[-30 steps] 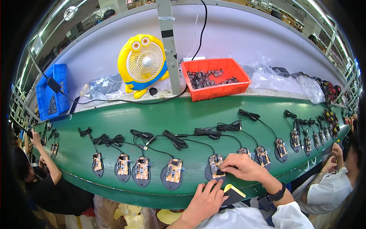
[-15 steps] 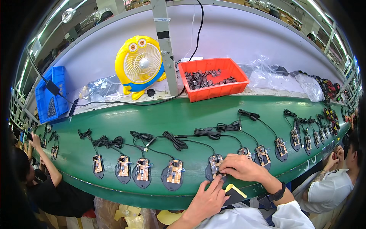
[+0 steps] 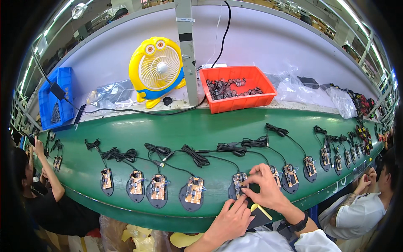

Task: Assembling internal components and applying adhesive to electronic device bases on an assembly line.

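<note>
My right hand [image 3: 268, 189] is over a computer mouse base with a circuit board [image 3: 236, 184], thumb and forefinger pinched near the board's right side. A small dark piece seems to be between those fingertips, too small to name. My left hand [image 3: 231, 219] is curled at the near end of the same base, fingertips close to the right hand's. A black sheet with a curled yellow backing [image 3: 261, 215] sticks out beside the left fingers, apparently held in them; the grip is partly hidden. The black cable of this base runs back to a coiled bundle [image 3: 195, 156].
More mouse bases with boards [image 3: 193, 193] and coiled cables line the green belt [image 3: 126, 131] on both sides. Behind it stand a red bin [image 3: 241, 103] of small dark round parts, a yellow fan [image 3: 138, 75], a post [image 3: 187, 63] and a blue bin [image 3: 63, 111]. Co-workers sit left and right.
My right hand has lifted slightly off the board and its thumb and forefinger now show a pinch. The left hand stays near the base with the sheet. The whole view has shifted slightly.
</note>
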Demonstrator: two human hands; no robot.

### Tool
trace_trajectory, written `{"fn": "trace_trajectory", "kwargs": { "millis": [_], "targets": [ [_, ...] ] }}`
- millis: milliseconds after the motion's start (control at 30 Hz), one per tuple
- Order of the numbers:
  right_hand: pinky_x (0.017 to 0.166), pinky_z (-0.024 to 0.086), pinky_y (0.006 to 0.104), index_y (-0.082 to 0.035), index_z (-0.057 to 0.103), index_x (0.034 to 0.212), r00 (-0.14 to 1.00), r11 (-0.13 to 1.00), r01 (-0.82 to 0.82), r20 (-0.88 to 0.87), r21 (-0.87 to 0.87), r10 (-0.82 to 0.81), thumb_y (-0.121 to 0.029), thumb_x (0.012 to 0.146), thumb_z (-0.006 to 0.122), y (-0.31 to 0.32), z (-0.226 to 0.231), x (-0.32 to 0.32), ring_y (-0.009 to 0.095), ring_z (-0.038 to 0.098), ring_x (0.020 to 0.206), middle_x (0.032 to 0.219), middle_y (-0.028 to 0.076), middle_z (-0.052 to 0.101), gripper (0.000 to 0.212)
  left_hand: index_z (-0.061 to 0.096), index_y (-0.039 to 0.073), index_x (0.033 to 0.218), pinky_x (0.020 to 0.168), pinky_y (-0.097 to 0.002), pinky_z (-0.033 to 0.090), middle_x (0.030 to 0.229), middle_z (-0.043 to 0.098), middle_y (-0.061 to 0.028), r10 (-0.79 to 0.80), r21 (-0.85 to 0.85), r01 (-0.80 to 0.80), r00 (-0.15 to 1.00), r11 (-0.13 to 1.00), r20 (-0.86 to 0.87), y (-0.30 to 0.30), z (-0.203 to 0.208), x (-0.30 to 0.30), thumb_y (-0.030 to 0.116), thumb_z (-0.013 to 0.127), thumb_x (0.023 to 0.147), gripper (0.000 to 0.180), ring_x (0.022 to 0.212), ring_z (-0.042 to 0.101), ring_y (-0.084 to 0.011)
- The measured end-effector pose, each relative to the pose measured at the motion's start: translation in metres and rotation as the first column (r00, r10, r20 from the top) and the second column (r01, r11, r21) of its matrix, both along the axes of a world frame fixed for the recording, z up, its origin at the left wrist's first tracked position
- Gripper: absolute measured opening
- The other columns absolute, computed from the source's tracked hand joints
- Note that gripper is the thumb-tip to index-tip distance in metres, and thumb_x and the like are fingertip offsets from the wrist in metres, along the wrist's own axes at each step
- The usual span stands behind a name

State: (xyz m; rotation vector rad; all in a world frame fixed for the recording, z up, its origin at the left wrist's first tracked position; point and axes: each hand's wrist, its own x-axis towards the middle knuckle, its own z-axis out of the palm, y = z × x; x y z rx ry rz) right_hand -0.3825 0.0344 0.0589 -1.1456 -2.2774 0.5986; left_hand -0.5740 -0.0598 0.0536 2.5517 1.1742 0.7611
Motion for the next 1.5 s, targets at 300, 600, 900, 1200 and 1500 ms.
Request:
{"fn": "trace_trajectory", "kwargs": {
  "millis": [300,600,900,1200,1500],
  "targets": [
    [0.108,0.032,0.0505,-0.004,0.037,0.157,0.962,0.968,0.246,0.130,-0.039,-0.240,-0.009,0.071,0.086,0.004,0.008,-0.025,0.036,0.043,0.124,0.133,0.018,0.046,0.099,0.064,-0.003,0.097,0.102,-0.0510,0.045,0.125,0.068,-0.0215,0.008,-0.015,-0.007,0.999,1.000,0.051,0.000,-0.004,-0.002,0.025,0.072,0.094,0.030,0.132,0.057,-0.0370],
    [0.106,0.031,0.0490,-0.006,0.040,0.155,0.965,0.966,0.226,0.163,-0.129,-0.204,-0.008,0.069,0.084,-0.006,0.021,-0.020,0.036,0.041,0.125,0.136,0.018,0.045,0.097,0.064,0.000,0.096,0.102,-0.0537,0.045,0.123,0.069,-0.0198,0.024,0.000,-0.024,0.998,1.000,0.066,0.000,-0.003,-0.004,0.025,0.073,0.093,0.027,0.131,0.057,-0.0401],
    [0.106,0.031,0.0508,-0.007,0.038,0.156,0.944,0.958,0.280,0.194,-0.052,-0.266,-0.006,0.068,0.080,-0.006,0.011,-0.019,0.038,0.041,0.126,0.136,0.020,0.044,0.098,0.063,0.000,0.095,0.104,-0.0544,0.044,0.122,0.069,-0.0201,0.004,-0.011,-0.003,0.996,1.000,0.093,0.000,-0.005,-0.003,0.025,0.072,0.095,0.027,0.131,0.057,-0.0401],
    [0.104,0.033,0.0498,-0.009,0.047,0.151,0.978,0.988,-0.026,0.200,-0.154,0.057,-0.015,0.070,0.081,0.003,0.034,-0.012,0.037,0.043,0.126,0.138,0.018,0.047,0.088,0.064,-0.002,0.094,0.108,-0.0541,0.044,0.124,0.069,-0.0203,-0.018,0.017,0.016,0.992,1.000,0.126,-0.008,-0.004,-0.017,0.028,0.072,0.096,0.031,0.137,0.055,-0.0412],
    [0.100,0.036,0.0462,-0.013,0.076,0.113,0.866,0.957,-0.290,0.431,0.019,0.254,-0.031,0.084,0.085,0.038,0.051,-0.019,0.030,0.051,0.123,0.128,0.004,0.063,0.035,0.061,-0.003,0.089,0.109,-0.0593,0.043,0.135,0.064,-0.0218,0.425,-0.007,-0.429,0.891,0.903,0.161,-0.029,0.012,-0.086,0.022,0.077,0.089,0.030,0.140,0.052,-0.0448]
  ]
}}
